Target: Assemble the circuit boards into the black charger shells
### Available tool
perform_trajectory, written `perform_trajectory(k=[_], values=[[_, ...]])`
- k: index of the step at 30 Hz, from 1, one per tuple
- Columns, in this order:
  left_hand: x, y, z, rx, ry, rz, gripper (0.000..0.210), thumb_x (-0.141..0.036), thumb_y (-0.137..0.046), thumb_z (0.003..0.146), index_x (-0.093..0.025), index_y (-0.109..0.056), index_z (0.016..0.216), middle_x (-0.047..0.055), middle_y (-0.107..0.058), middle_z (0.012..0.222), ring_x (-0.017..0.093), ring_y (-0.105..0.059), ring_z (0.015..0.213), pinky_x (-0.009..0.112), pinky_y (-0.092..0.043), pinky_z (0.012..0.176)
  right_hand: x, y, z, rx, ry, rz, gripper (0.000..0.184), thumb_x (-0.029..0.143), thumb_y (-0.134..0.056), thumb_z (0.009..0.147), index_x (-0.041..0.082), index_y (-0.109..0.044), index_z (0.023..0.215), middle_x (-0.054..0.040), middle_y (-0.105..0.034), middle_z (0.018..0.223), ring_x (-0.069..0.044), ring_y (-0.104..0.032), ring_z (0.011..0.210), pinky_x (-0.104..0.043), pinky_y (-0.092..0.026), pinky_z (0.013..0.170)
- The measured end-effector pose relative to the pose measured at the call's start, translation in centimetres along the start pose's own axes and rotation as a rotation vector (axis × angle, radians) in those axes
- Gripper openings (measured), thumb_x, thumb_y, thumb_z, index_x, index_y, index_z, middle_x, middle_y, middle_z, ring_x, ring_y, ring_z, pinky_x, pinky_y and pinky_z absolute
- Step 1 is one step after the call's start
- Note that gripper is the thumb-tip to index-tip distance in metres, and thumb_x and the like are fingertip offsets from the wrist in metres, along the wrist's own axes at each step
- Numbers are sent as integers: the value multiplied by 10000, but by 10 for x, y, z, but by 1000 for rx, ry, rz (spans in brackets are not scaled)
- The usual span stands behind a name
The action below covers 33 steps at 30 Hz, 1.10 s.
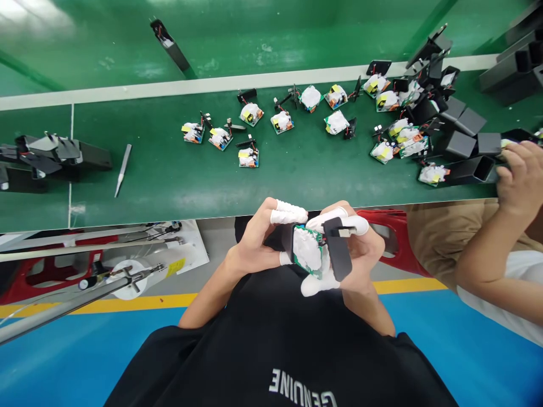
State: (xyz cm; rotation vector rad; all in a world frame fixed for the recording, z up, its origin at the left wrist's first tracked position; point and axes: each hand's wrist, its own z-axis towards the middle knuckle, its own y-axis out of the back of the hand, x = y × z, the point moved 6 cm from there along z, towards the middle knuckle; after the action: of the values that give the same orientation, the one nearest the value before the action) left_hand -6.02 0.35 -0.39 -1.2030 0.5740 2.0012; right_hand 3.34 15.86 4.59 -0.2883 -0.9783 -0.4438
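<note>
My left hand (258, 237), with white finger cots on its fingers, is closed around a black plastic case (287, 242). In my right hand (360, 251), also in white finger cots, is a circuit board (307, 250) covered in white filler. A flat black end cap (339, 254) with metal prongs sits beside the board, under my right fingers. The board's left edge is at the mouth of the case; how far it reaches inside is hidden. Both hands are held in front of my body, just off the bench's near edge.
Several circuit boards (250, 114) with caps lie on the green bench (169, 192). A pale blade-like tool (123, 169) lies left of them. Black cases (91, 155) stand at left, more cases (456, 144) at right. A co-worker's hand (521, 175) reaches in there.
</note>
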Motion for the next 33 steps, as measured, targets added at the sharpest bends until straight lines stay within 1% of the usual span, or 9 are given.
perform_trajectory(k=[3, 7, 12, 16, 21, 25, 27, 30, 33], values=[[-2, 1, 1, 0, -6, 28, 959, -391, -1075, 733, -360, -640, 1587, 110, -716, 1294, 339, -789, 1167, 513, -734, 955, -3, 0, -3, 5, 5, -32, 679, 567, -1097, 645, 313, -754, 1173, -31, -763, 902, -245, -630, 730, -441, -542, 607], [-3, 1, 3, -13, -49, 25, 929, -383, -1063, 756, -315, -647, 1585, 114, -703, 1263, 324, -790, 1154, 484, -742, 944, -4, 0, -5, 15, -11, -92, 655, 591, -1080, 656, 317, -749, 1151, -24, -749, 885, -246, -628, 727, -445, -546, 600], [-2, 1, 4, -12, -83, 25, 880, -348, -1044, 791, -327, -644, 1574, 91, -694, 1253, 288, -795, 1128, 448, -737, 939, -3, 0, -6, 34, -17, -100, 617, 500, -1082, 688, 318, -742, 1170, -21, -735, 906, -240, -616, 750, -440, -553, 607], [0, 1, 4, -4, -74, 42, 867, -360, -1036, 802, -343, -630, 1568, 81, -696, 1259, 271, -787, 1126, 432, -732, 925, -4, 0, -6, 55, -31, -115, 674, 504, -1097, 667, 331, -726, 1202, -17, -733, 961, -237, -631, 773, -433, -564, 618], [1, 2, 4, -7, -85, 6, 875, -364, -1047, 785, -281, -638, 1554, 100, -684, 1264, 286, -785, 1160, 442, -729, 966, -5, 0, -5, 63, 15, -78, 755, 466, -1112, 648, 326, -741, 1291, -29, -759, 1031, -246, -650, 806, -432, -556, 639], [2, 2, 5, -13, -70, 16, 876, -320, -1053, 776, -295, -641, 1548, 92, -688, 1256, 264, -781, 1140, 392, -719, 947, -9, 0, -6, 63, -28, -97, 743, 551, -1092, 665, 346, -750, 1292, -36, -743, 1052, -256, -652, 827, -451, -571, 663], [3, 2, 6, -16, -63, 21, 889, -312, -1067, 750, -314, -648, 1534, 84, -693, 1237, 255, -780, 1103, 377, -719, 914, -10, 0, -6, 65, -38, -125, 730, 592, -1079, 666, 366, -742, 1273, -38, -734, 1052, -262, -667, 822, -452, -581, 644], [5, 2, 5, -27, -39, 1, 892, -308, -1083, 715, -316, -671, 1506, 86, -700, 1219, 260, -778, 1076, 375, -720, 883, -11, -1, -5, 83, -41, -159, 721, 593, -1077, 658, 406, -724, 1258, -35, -729, 1028, -273, -692, 803, -456, -592, 619], [5, 2, 4, -28, -27, -23, 881, -282, -1086, 707, -295, -681, 1490, 98, -694, 1233, 265, -773, 1096, 378, -715, 901, -11, -1, -5, 80, -38, -140, 732, 593, -1080, 660, 397, -726, 1271, -38, -731, 1043, -278, -707, 830, -460, -604, 643]])
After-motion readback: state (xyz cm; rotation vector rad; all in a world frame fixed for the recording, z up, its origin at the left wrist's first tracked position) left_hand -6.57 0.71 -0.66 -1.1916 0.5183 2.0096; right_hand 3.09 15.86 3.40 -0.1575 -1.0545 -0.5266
